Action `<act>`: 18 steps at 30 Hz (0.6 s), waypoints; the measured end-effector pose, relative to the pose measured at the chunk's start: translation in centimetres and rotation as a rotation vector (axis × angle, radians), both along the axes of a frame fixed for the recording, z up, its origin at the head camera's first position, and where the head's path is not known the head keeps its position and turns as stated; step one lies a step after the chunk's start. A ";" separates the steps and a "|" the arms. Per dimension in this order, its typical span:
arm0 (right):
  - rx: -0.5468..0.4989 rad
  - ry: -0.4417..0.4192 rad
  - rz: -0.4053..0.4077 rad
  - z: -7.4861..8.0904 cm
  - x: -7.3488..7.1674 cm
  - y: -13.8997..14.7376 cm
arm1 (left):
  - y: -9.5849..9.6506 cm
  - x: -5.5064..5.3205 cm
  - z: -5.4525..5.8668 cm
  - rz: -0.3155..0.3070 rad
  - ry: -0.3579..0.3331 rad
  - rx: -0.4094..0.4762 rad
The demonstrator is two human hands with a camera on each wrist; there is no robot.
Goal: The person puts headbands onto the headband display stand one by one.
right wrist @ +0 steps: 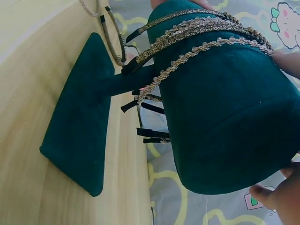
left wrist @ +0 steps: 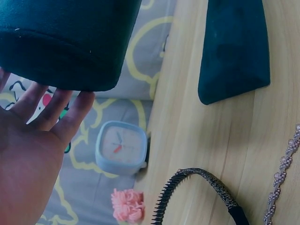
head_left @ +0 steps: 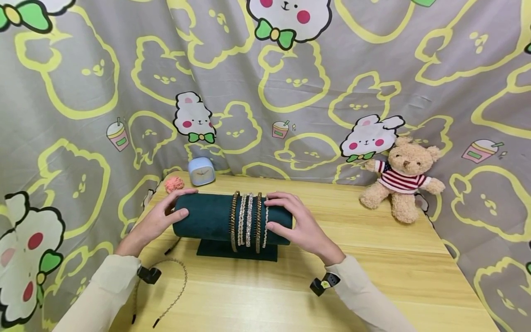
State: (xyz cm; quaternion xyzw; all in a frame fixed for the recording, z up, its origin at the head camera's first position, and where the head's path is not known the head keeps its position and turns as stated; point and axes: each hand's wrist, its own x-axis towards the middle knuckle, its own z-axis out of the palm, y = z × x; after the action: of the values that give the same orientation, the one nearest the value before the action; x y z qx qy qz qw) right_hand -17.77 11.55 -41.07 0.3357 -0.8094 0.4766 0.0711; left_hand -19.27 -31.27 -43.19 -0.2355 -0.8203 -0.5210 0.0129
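Note:
A dark green velvet headband display stand stands on the table, its padded roll carrying several headbands side by side. My left hand grips the left end of the roll, thumb in front and fingers over the top. In the left wrist view those fingers touch the roll's edge. At the other end, my right hand holds the rightmost beaded headband between thumb and fingers against the roll. A fingertip meets this headband in the right wrist view.
On the table near the left sleeve lies a beaded headband; a toothed headband lies behind it. A blue clock and a pink scrunchie-like bundle sit at the back left. A teddy bear sits at the back right before the patterned curtain.

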 end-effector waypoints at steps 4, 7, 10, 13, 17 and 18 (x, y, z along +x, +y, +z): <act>-0.038 -0.037 -0.006 -0.5 0.1 0.3 | 0.0 0.1 0.1 0.001 -0.004 -0.005; -0.077 -0.059 -0.007 -1.1 -0.1 0.8 | 0.0 0.1 0.1 0.001 -0.010 -0.006; -0.116 -0.082 0.000 -1.7 -0.3 1.3 | 0.0 0.2 0.2 0.002 -0.016 -0.008; -0.148 -0.115 0.011 -2.3 -0.4 1.6 | 0.0 0.2 0.2 0.003 -0.018 -0.012; -0.155 -0.159 0.027 -3.1 -0.6 1.9 | 0.0 0.1 0.2 0.008 -0.024 -0.017; -0.155 -0.170 0.031 -3.2 -0.6 2.0 | -0.1 0.1 0.2 0.009 -0.026 -0.018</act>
State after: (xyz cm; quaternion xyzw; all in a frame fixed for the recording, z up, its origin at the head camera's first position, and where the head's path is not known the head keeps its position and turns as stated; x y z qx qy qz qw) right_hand -18.36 13.50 -44.29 0.3001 -0.7679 0.5655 0.0203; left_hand -19.12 -31.33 -43.02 -0.2249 -0.8260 -0.5168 0.0026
